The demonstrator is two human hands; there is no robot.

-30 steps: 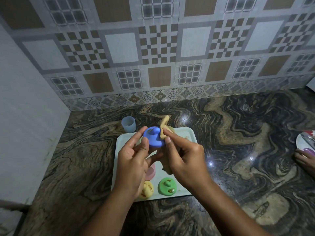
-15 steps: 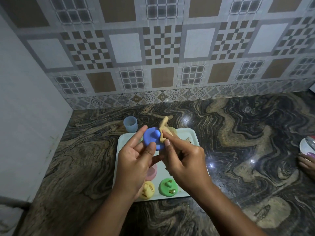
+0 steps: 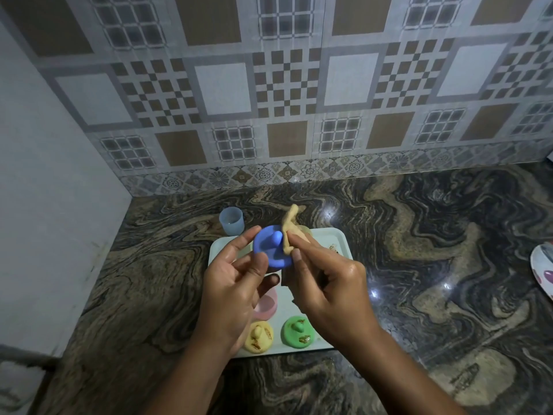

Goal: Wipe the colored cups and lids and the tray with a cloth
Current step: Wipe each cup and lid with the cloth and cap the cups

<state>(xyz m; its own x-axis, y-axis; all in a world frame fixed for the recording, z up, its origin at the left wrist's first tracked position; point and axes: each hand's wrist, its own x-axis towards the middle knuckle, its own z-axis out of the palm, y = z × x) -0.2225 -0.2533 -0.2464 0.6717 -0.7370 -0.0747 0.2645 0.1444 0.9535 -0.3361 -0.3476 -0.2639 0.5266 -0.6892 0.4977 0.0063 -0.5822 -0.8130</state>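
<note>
1. A pale blue cup [image 3: 231,220] is standing upright on the marbled bench [image 3: 419,265]. It is just beyond the far-left corner of the white tray [image 3: 342,239], not on it.
2. The left hand [image 3: 232,295] is hovering over the tray. Its grip is holding the blue lid [image 3: 270,253] by the rim, index finger on the far edge and thumb on the near edge.
3. A yellow lid [image 3: 258,339] is lying knob-up at the tray's near edge, carrying brownish flecks.
4. A pink cup [image 3: 266,305] is sitting on the tray just behind the yellow lid, mostly hidden by the left hand.
5. The blue lid is hanging in the air above the tray, tilted, with its knob facing the camera.
6. A beige cloth [image 3: 288,232] is pressing against the blue lid's right side beside the knob, one end sticking upward.
7. A green lid [image 3: 299,332] is lying knob-up on the tray, right of the yellow lid, also flecked.
8. The right hand [image 3: 329,292] is working at the blue lid. Its grip is pinching the cloth between thumb and fingers.
9. A plate [image 3: 541,265] is sitting on the bench at the far right, well apart from the tray and cut off by the frame.
</note>
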